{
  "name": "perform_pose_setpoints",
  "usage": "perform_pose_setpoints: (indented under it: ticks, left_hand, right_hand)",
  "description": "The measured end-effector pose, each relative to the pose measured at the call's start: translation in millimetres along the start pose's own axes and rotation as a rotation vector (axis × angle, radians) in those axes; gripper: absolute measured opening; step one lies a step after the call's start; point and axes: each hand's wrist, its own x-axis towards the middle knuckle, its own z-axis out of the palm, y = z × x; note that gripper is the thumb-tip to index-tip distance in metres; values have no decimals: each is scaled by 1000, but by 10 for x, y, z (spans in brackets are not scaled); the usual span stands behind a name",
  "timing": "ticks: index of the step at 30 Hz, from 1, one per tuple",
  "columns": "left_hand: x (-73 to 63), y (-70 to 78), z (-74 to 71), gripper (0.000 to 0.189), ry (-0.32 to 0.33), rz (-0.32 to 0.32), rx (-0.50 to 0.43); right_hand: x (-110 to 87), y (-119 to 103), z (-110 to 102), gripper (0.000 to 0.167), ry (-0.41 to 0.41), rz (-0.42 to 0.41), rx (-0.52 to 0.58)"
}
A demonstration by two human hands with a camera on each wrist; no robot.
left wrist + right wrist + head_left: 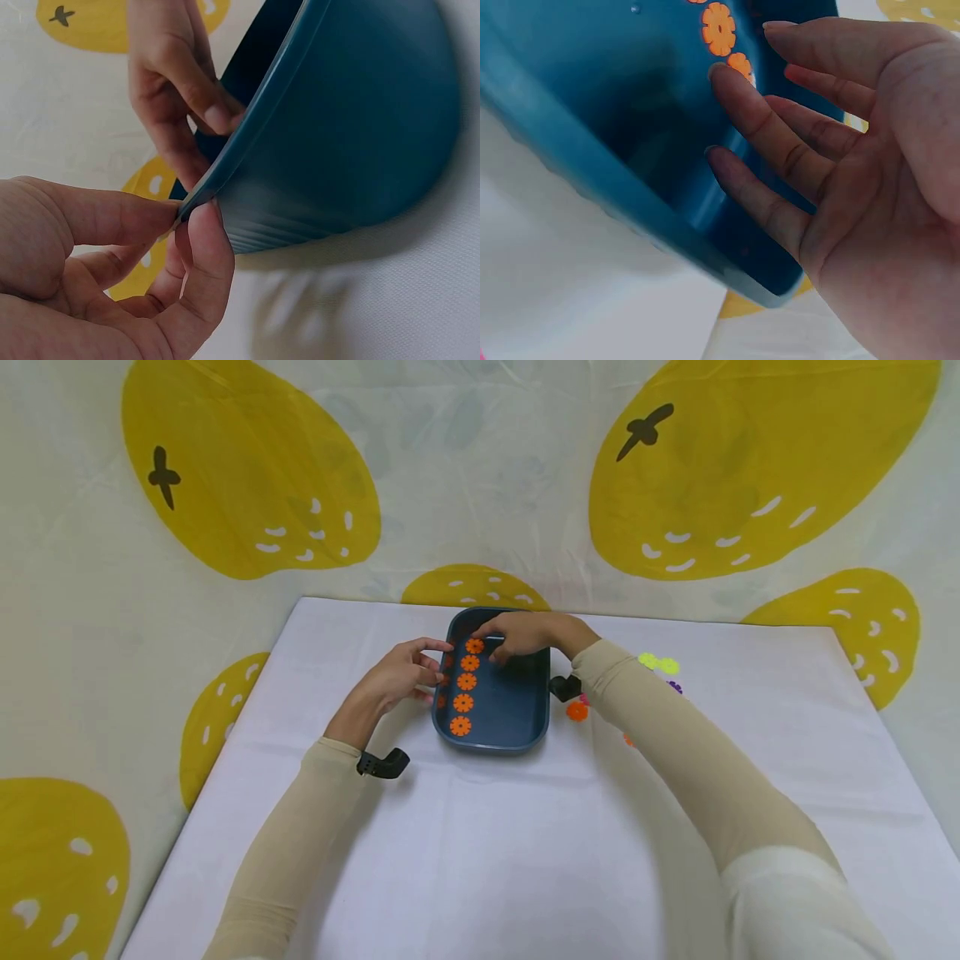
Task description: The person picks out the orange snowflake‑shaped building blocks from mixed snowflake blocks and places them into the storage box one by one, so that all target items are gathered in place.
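A dark blue rectangular tray with raised walls lies on the table. Along its left side runs a column of several orange flower-shaped discs. My left hand pinches the left rim between thumb and fingers, as the left wrist view shows with the tray wall close up. Inside the far part of the tray is my right hand, its fingers spread and loosely bent. In the right wrist view, a fingertip of the right hand overlaps the end orange disc, and nothing shows in its grasp.
Right of the tray lie loose flower-shaped discs: an orange one, yellow-green ones and a purple one, partly behind my right forearm. A white cloth covers the table. Behind it hangs a lemon-patterned curtain.
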Motion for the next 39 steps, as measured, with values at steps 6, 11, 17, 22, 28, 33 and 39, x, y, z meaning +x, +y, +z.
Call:
perform_pose_setpoints:
  ticks: [6, 11, 17, 22, 28, 33, 39]
  left_hand:
    - [-4, 11, -1, 58, -6, 9, -9]
    - [-16, 31, -4, 57, -2, 6, -6]
    - [-13, 32, -6, 55, 4, 1, 0]
    - [-25, 33, 3, 55, 10, -3, -5]
    - [-20, 23, 0, 56, 8, 0, -3]
    - [-16, 21, 10, 56, 6, 2, -6]
    - [-4, 11, 17, 56, 1, 2, 4]
  right_hand:
    - [-127, -1, -46, 55, 11, -17, 17]
    - [-284, -22, -74, 49, 31, -42, 26]
    - [-495, -6, -79, 41, 23, -71, 122]
    - [-689, 26, -96, 37, 33, -62, 138]
    - [-895, 113, -76, 32, 57, -39, 142]
    - [-1059, 206, -21, 32, 60, -12, 138]
    - [-1263, 311, 58, 32, 62, 41, 140]
